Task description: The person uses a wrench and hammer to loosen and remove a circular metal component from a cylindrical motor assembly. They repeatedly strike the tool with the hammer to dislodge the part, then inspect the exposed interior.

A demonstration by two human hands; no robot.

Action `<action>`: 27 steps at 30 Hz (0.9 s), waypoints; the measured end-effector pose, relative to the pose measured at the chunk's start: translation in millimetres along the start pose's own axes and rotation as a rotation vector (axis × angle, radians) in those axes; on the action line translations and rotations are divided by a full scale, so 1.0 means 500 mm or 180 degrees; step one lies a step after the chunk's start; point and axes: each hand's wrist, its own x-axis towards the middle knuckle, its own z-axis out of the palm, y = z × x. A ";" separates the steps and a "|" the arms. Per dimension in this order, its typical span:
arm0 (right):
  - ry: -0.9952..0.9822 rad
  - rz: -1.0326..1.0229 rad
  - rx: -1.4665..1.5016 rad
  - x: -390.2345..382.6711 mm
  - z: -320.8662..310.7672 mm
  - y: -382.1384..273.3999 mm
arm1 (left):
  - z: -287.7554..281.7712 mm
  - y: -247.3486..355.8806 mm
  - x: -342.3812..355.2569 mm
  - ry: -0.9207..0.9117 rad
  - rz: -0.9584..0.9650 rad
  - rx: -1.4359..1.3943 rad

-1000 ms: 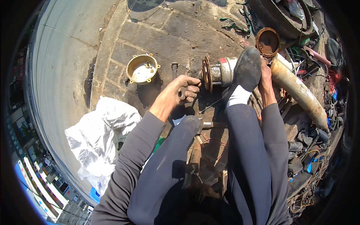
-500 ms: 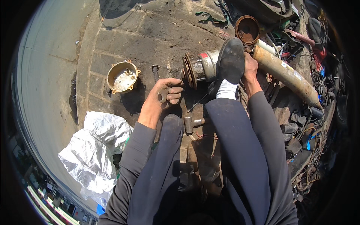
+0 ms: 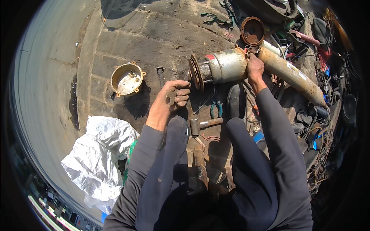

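Observation:
My left hand (image 3: 163,104) is closed around a metal wrench (image 3: 170,98), its fingertips close to the rusty flanged disc (image 3: 197,74) on the left end of a silver motor-like cylinder (image 3: 227,66) lying on its side. My right hand (image 3: 255,71) is closed at the cylinder's right end, among wires and dark metal; what it grips is hidden. A long rust-stained pipe (image 3: 291,77) angles away beside it. Teal-handled pliers (image 3: 217,109) and a hammer (image 3: 194,126) lie below the cylinder. An upright round cream housing with lugs (image 3: 124,79) stands to the left.
A rusty round cap (image 3: 250,30) sits at the upper right. A heap of scrap, cables and rubber (image 3: 316,127) runs down the right side. White crumpled sacking (image 3: 94,161) lies at the lower left, beside a paved edge. My bent legs fill the bottom middle.
My right foot has come down off the cylinder, uncovering it and the pliers. Both hands have kept much the same places on the work. The whole view has shifted somewhat.

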 end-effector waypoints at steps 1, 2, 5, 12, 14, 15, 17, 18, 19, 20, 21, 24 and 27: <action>-0.0025 -0.0071 -0.0009 0.006 0.002 0.008 | -0.006 -0.001 0.002 -0.0023 0.0027 -0.0030; -0.0051 -0.0144 -0.0015 0.013 0.004 0.017 | -0.012 -0.002 0.003 -0.0089 0.0038 -0.0072; -0.0231 -0.0904 -0.0164 0.032 0.010 0.045 | -0.025 -0.008 0.006 -0.0274 0.0052 -0.0270; -0.0573 -0.1008 0.0141 0.045 0.013 0.053 | -0.008 -0.018 0.006 -0.0718 0.0101 -0.1556; -0.0621 -0.0294 0.0638 0.037 0.016 0.045 | 0.005 -0.019 0.000 -0.0693 0.0126 -0.1683; -0.0687 -0.0547 0.0389 0.032 0.013 0.043 | 0.012 -0.020 -0.007 -0.0687 0.0139 -0.1676; -0.0578 -0.0958 0.0021 0.023 0.011 0.036 | 0.028 -0.025 -0.022 -0.0597 0.0307 -0.1256; -0.0480 -0.0940 -0.0066 0.019 0.009 0.033 | 0.036 -0.031 -0.029 -0.0397 0.0398 -0.1061; -0.0260 -0.1439 -0.0404 0.013 0.006 0.032 | 0.043 -0.034 -0.040 -0.0202 0.0512 -0.0695; -0.0287 -0.1454 -0.0414 0.010 0.004 0.029 | 0.051 -0.042 -0.047 0.0317 0.0581 -0.0370; -0.0344 -0.1414 -0.0351 0.005 0.002 0.027 | 0.059 -0.060 -0.051 0.0753 0.0880 0.0160; -0.0279 -0.1340 -0.0216 -0.007 -0.001 0.022 | 0.073 -0.101 -0.019 0.1785 0.1334 0.1221; -0.0275 -0.0911 0.0352 -0.016 0.002 0.013 | 0.054 -0.110 0.038 0.2302 0.1186 0.1805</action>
